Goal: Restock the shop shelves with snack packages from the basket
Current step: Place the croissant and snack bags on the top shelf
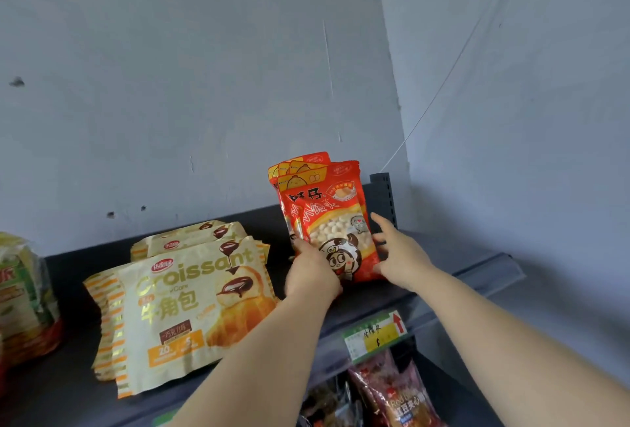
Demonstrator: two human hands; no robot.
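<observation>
**Red snack packs held upright at the shelf's right end**

On the dark top shelf (484, 273), near its right end, a stack of red snack packages (327, 218) stands upright. Both hands hold the front pack: the left hand (312, 273) grips its lower left edge, fingers closed on it, while the right hand (399, 249) presses its right side with fingers spread. Croissant bags (191, 304) lie flat to the left, apart from the red stack. A price tag (375, 334) hangs on the shelf's front edge.
</observation>
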